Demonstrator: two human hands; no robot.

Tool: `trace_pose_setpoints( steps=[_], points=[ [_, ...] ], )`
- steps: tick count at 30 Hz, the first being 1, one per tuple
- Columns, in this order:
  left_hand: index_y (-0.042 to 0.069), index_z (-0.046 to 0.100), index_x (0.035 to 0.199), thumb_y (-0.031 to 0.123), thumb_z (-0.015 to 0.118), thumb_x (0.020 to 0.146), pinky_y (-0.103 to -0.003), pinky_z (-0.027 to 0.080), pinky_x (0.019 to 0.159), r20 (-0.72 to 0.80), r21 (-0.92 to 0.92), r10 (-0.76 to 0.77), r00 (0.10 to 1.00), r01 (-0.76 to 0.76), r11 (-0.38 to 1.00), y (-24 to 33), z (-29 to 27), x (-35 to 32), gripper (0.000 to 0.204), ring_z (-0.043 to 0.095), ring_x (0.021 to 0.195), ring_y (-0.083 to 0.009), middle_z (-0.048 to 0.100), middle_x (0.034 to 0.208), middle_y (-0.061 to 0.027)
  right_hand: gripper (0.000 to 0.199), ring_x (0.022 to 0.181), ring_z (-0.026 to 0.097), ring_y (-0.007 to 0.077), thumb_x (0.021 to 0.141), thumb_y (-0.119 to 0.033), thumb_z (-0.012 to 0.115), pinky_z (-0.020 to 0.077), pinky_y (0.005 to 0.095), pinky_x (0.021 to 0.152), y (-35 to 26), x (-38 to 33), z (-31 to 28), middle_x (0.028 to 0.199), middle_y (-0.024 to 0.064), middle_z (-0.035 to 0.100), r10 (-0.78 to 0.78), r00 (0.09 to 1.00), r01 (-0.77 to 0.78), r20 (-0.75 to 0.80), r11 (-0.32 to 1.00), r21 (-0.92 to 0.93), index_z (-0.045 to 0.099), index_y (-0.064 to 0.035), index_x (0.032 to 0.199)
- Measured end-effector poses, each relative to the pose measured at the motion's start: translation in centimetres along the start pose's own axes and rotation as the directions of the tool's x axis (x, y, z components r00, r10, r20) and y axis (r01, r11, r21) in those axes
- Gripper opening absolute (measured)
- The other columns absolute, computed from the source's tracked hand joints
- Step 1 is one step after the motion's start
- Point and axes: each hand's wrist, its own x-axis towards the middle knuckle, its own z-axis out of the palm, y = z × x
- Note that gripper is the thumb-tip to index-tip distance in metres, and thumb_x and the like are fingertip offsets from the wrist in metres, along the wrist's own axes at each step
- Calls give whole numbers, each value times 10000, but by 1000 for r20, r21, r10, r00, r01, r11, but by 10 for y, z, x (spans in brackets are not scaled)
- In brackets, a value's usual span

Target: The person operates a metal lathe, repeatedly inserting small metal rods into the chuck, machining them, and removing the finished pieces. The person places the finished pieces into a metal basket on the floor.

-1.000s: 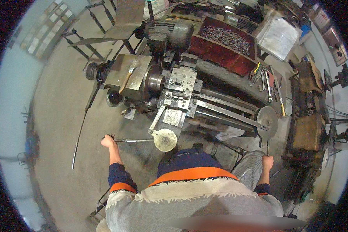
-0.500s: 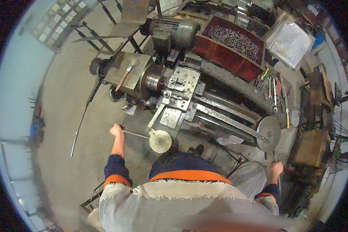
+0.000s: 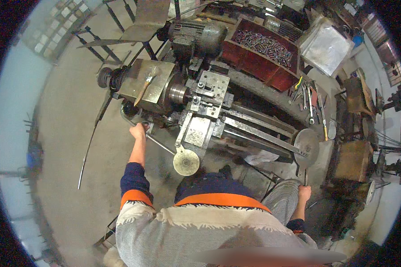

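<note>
A small lathe-like machine stands ahead of me, with a metal tool carriage [image 3: 213, 89] and a shiny cylindrical spindle [image 3: 178, 94]. My left hand [image 3: 138, 131], at the machine's left front, is closed around the outer end of a metal rod handle [image 3: 161, 145]. That rod runs to a pale round disc [image 3: 186, 162] on the front of the machine. At the right end, my right hand [image 3: 304, 193] grips a short bar handle [image 3: 306, 176] below a larger grey disc [image 3: 306, 148]. The fingers of both hands are partly hidden.
Behind the bed lies a red-brown box [image 3: 259, 62] full of small metal parts. Wrenches [image 3: 309, 104] and other hand tools lie to its right. A brush [image 3: 145, 89] rests on the headstock cover [image 3: 156, 73]. A long thin rod [image 3: 90, 149] sticks out leftward. A round woven seat [image 3: 284, 200] is beside me.
My left hand has moved forward, swinging the rod handle with it. My right hand has shifted left, and the bar handle it grips has swung left too.
</note>
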Motion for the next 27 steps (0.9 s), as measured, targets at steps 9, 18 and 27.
trace_pose_setpoints(
  steps=[9,18,27],
  points=[
    [-128,476,729,31,458,704,-359,490,362,73,-140,4,997,6,990,-27,-13,14,162,562,438,-267,557,620,-202,305,796,559,403,646,-257,557,441,458,717,-4,24,-43,792,249,585,-241,970,241,33,970,11,595,3,801],
    [-108,528,705,67,528,675,-343,453,406,90,278,46,995,-69,958,-39,3,3,177,582,473,-242,557,586,-144,307,762,583,337,655,-265,586,467,423,660,28,166,-53,841,147,603,-391,920,343,-20,831,-438,604,-99,913],
    [-10,538,996,258,573,772,-331,499,564,463,-53,-206,862,259,964,-1,-55,21,351,616,632,-229,607,777,-128,585,1026,465,387,645,-205,576,373,426,876,13,92,-14,1106,246,490,-380,784,304,-491,925,-230,420,45,1150]
  ],
)
